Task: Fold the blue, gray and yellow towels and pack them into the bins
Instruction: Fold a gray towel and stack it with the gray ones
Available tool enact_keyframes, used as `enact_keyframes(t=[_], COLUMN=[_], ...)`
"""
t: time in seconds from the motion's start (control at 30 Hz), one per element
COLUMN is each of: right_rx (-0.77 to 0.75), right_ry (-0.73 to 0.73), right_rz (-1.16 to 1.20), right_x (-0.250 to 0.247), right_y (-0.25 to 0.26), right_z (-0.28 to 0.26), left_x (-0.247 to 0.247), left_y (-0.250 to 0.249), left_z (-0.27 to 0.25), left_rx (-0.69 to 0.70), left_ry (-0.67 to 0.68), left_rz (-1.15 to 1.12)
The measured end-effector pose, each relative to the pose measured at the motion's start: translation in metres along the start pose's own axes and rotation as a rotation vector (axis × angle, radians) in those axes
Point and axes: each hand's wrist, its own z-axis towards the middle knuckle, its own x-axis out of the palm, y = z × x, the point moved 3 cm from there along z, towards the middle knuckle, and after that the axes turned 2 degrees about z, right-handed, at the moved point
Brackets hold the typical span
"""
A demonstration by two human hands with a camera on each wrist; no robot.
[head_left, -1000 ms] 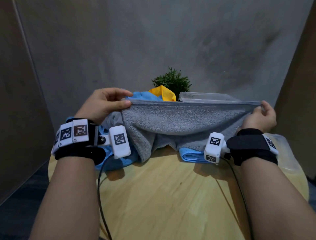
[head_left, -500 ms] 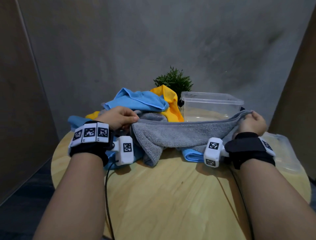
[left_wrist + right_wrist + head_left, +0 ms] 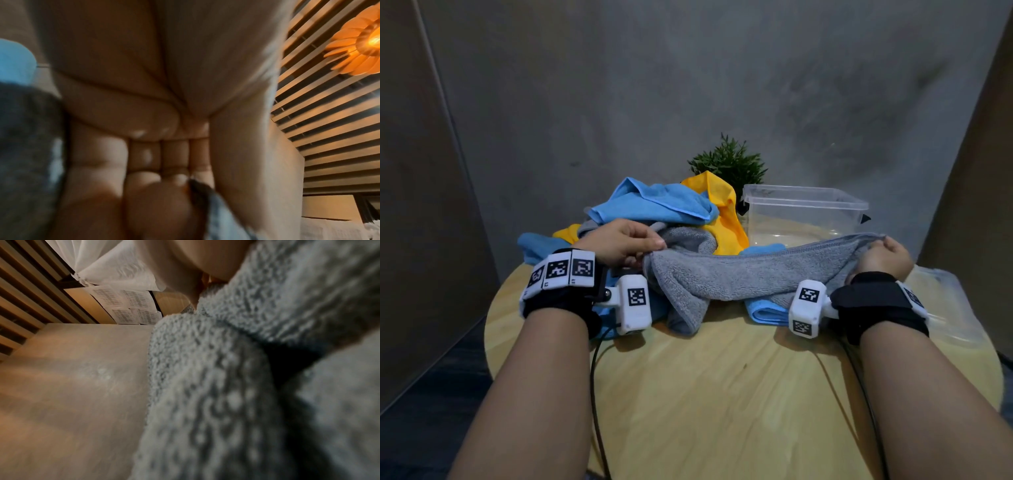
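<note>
My left hand (image 3: 621,241) pinches one corner of the gray towel (image 3: 739,274), fingers curled w/ thumb under; left wrist view shows my fingers (image 3: 144,155) folded in on the palm and a bit of gray cloth (image 3: 218,211) caught at the tips. My right hand (image 3: 883,255) grips the other end of the same edge, fist closed round the bunched fabric. Right wrist view is nearly all gray terry (image 3: 236,386), close and blurry, so can't see my fingers well there. The towel runs between both hands low over the round wood table (image 3: 722,394), top edge fairly taut, the rest sagging down, and a loose fold by my left hand droops to the tabletop. Behind it a heap: blue towel (image 3: 654,205) on top, yellow towel (image 3: 722,212) just beside it to the right, more blue and yellow peeking out on the left. Another blue piece (image 3: 763,310) lies flat on the table under the gray one, near my right wrist. A clear plastic bin (image 3: 804,209) stands at the back right w/ nothing visible in it, touching the yellow towel's side as far as I can tell. A second clear bin (image 3: 948,308) sits at the right table edge, partly hidden by my right wrist. Small green plant (image 3: 727,164) behind the heap.
</note>
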Motion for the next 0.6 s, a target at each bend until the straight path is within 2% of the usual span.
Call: enact_keyframes(t=[0.1,0.27,0.37,0.43,0.53,0.6], right_rx=[-0.005,-0.016,-0.034,-0.032,-0.039,-0.097], right_ry=[-0.008,-0.033,-0.047,-0.029,0.025,0.067], right_rz=[-0.007,-0.024,-0.023,-0.038,-0.021,-0.028], right_x=[-0.001,-0.002,-0.002,-0.002,0.001,0.005], right_y=[-0.001,0.000,0.001,0.002,0.004,0.012], right_z=[0.001,0.001,0.000,-0.002,-0.004,-0.008], left_x=[-0.004,-0.002,-0.004,-0.004,-0.017,-0.025], left_y=[0.004,0.002,0.001,-0.004,-0.008,-0.011], left_z=[0.000,-0.002,-0.006,-0.007,-0.003,-0.004], left_rx=[-0.020,-0.076,-0.077,-0.048,0.072,0.135], left_ry=[0.052,0.235,0.232,0.073,-0.329,-0.517], left_rz=[0.056,0.097,0.116,0.058,0.014,0.018])
